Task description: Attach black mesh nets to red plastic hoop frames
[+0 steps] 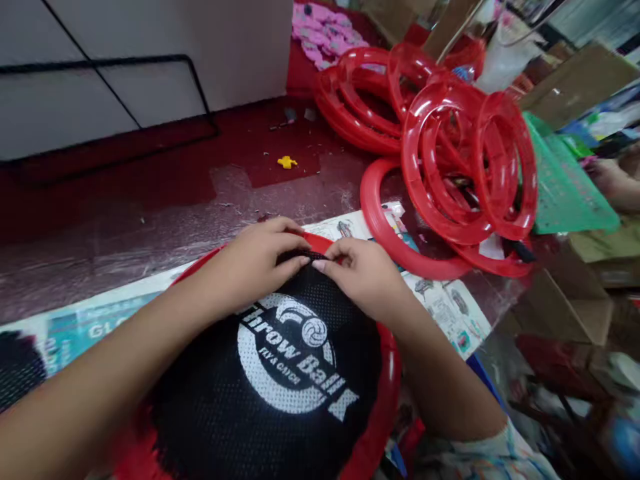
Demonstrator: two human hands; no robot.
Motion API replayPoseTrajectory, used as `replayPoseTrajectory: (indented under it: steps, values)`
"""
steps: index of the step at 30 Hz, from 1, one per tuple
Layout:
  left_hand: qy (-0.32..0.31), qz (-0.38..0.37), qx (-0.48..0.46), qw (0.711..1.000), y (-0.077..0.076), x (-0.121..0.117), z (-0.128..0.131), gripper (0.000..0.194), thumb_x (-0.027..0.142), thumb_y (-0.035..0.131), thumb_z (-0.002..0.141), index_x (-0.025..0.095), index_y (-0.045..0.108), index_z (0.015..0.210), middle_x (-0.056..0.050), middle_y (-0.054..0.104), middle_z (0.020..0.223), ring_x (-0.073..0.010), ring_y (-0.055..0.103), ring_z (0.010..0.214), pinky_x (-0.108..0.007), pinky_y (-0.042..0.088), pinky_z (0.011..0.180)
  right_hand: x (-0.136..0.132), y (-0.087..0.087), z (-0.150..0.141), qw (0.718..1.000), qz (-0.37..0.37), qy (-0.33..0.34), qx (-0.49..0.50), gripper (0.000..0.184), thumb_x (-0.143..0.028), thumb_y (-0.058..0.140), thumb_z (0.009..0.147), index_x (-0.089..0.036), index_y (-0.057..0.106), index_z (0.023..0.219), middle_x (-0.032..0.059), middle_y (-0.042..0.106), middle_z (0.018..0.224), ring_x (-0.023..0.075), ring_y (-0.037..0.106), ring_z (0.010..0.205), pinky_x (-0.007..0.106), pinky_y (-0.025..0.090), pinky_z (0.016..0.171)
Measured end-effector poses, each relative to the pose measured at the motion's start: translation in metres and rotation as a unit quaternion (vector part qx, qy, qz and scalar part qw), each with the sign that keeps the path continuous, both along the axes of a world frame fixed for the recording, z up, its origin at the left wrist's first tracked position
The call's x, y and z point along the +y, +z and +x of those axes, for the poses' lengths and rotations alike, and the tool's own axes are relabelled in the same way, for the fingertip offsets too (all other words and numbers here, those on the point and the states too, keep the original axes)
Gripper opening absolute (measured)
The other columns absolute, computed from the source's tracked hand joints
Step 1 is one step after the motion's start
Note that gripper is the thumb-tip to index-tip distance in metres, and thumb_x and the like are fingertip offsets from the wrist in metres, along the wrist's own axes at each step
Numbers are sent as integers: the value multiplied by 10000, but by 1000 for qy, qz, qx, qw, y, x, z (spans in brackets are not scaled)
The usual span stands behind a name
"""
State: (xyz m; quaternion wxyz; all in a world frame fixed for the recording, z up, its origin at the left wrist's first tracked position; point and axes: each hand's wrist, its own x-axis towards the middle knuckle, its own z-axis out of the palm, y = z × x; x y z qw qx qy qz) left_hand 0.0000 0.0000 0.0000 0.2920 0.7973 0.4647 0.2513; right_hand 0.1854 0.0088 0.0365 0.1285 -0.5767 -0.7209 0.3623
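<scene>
In front of me lies a round black mesh fabric (210, 393) with a white "Throw Ball" print, resting over a red plastic ring (389, 380). At its far edge, my left hand (273, 257) pinches the mesh between thumb and fingers. Right beside it, my right hand (360, 273) pinches the same edge, thumb tips almost meeting. The red rim shows behind the fingers and along the right side. My left forearm covers part of the mesh and the ring's left side.
Several loose red rings (445, 230) are heaped at the back right. Pink pieces (327, 30) lie behind them, near a green plastic sheet (565, 180). A small yellow part (287, 162) sits on the dark red table (175, 200). Another black mesh piece (19, 367) is at the left edge.
</scene>
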Motion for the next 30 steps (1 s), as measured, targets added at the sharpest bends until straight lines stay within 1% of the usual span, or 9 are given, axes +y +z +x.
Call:
replayPoseTrajectory:
  steps: [3,6,8,10,12,18,25,27,30]
  values:
    - [37,-39,-3,999,-2,4,2,302,388,488,880,181,705,911,-80,628,1076,-238,565,1025,-427,416,951,0,-3,1,1000,6,-18,6,108,-235,645,788,-159,633,712,-25,561,584,98,473,557,236,324,551]
    - [57,-61,-17,996,-1,7,3,234,364,536,851,181,679,821,-56,631,968,-217,576,936,-400,427,888,2,-8,1,999,22,-43,20,77,-217,670,745,-159,634,709,-18,585,610,105,504,585,240,357,579]
    - [66,-54,-19,996,0,7,3,211,339,543,843,174,659,781,-49,614,918,-197,571,870,-367,431,819,4,-10,1,998,33,-50,30,82,-220,677,739,-160,635,703,-18,587,612,106,511,593,242,368,593]
    - [75,-37,-10,996,-1,7,3,216,335,537,845,167,641,759,-50,589,903,-186,556,830,-344,426,762,5,-12,0,997,44,-50,28,109,-236,665,763,-161,635,690,-18,582,611,105,503,598,243,365,599]
    - [83,-17,4,996,-2,6,4,232,347,530,849,161,627,752,-54,563,898,-187,541,812,-341,423,738,6,-12,-1,997,56,-55,17,131,-240,648,784,-161,633,680,-20,571,609,102,489,604,242,355,601]
    - [84,21,20,996,-9,6,4,249,353,502,856,155,603,744,-63,520,885,-203,535,819,-362,432,766,7,-15,-3,996,72,-56,-9,101,-203,638,779,-159,642,688,-17,588,644,98,473,614,243,341,601]
    - [91,30,59,994,-6,5,7,218,335,457,850,191,500,691,-55,487,850,-208,509,775,-379,426,743,7,-18,-10,992,105,-50,-38,108,-197,614,781,-163,628,679,0,634,680,115,518,631,253,366,616]
    - [95,35,61,993,-6,5,7,216,330,453,849,192,498,690,-55,484,845,-210,510,777,-377,426,738,7,-18,-12,991,109,-53,-56,108,-184,604,782,-162,628,678,7,640,690,120,525,632,257,367,615]
    - [95,34,64,993,-6,3,7,219,336,463,850,176,543,722,-64,495,860,-218,525,801,-379,436,746,7,-18,-14,991,102,-44,-77,101,-167,598,781,-160,626,684,11,639,693,121,523,627,257,363,609]
